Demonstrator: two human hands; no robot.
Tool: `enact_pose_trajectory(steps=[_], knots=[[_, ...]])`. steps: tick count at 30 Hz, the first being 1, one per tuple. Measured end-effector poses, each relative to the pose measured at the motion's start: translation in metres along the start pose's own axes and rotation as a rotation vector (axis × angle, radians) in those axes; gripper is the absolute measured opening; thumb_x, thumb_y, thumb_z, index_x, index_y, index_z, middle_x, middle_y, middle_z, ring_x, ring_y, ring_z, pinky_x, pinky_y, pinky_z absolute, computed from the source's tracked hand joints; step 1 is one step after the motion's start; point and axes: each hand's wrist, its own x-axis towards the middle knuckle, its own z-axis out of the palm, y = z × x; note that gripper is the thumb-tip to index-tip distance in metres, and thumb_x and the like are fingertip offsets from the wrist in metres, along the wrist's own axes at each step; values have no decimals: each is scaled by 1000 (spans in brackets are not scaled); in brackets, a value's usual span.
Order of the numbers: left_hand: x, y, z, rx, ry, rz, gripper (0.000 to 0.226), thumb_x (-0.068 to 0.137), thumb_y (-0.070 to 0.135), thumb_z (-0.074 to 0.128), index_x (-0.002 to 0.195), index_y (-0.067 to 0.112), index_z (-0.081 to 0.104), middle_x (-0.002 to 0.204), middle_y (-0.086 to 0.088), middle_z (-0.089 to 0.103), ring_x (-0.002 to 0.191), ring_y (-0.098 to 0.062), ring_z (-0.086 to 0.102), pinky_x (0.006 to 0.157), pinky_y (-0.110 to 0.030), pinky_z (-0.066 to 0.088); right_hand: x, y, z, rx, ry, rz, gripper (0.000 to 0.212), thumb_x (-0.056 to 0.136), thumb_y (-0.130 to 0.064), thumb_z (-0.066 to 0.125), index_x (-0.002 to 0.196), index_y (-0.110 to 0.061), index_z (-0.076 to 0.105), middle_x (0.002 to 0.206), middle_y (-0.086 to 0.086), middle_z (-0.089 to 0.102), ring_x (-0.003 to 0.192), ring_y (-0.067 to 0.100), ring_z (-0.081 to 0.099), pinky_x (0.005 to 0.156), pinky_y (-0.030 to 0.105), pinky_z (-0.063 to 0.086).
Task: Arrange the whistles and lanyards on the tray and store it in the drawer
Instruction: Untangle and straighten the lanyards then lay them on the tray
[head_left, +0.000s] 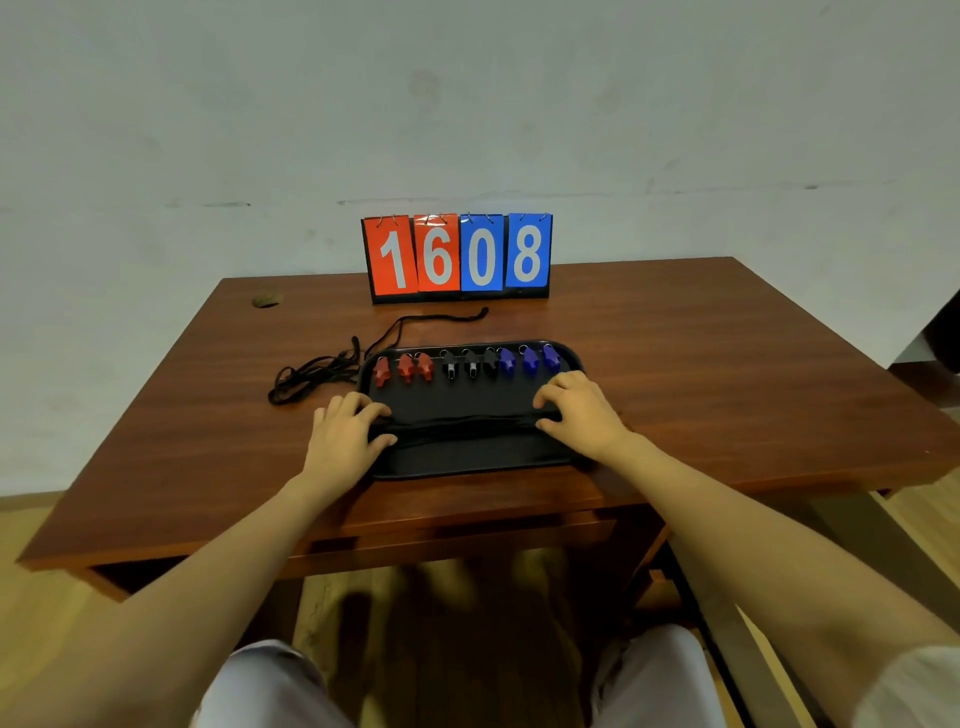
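Nearest you, the drawer under the surface appears shut, so storing comes last. Above it, your left hand and right hand each grip one end of a lanyard bundle stretched across the near half of the tray. The tray's far row already holds nine whistles, red, black and blue in threes. The loose lanyards tangled just beside its left end are not yet on it.

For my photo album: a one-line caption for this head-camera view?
Left hand and right hand hold black lanyards across a tray of nine whistles.
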Motion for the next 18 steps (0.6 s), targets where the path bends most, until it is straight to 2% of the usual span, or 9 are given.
enact_pose_trajectory(steps=[7, 13, 18], knots=[[22, -12, -12, -107, 61, -86, 36, 90, 36, 58, 119, 17, 61, 123, -5, 51, 120, -27, 41, 98, -41, 31, 63, -75, 17, 65, -59, -143, 28, 91, -26, 60, 117, -16, 60, 122, 5, 55, 122, 24, 42, 103, 36, 35], [49, -69, -21, -147, 8, -288, 31, 93, 26, 54, 122, 17, 57, 128, -8, 48, 122, -30, 39, 99, -43, 35, 126, -131, 35, 89, -125, -211, 29, 94, -22, 55, 121, -14, 57, 123, 8, 53, 121, 27, 42, 100, 40, 38], [70, -117, -16, -149, 6, -416, 28, 94, 23, 51, 121, 19, 57, 126, -8, 50, 119, -30, 43, 98, -43, 36, 184, -163, 47, 81, -185, -198, 27, 97, -21, 48, 121, -12, 56, 124, 11, 52, 119, 31, 42, 97, 45, 40]])
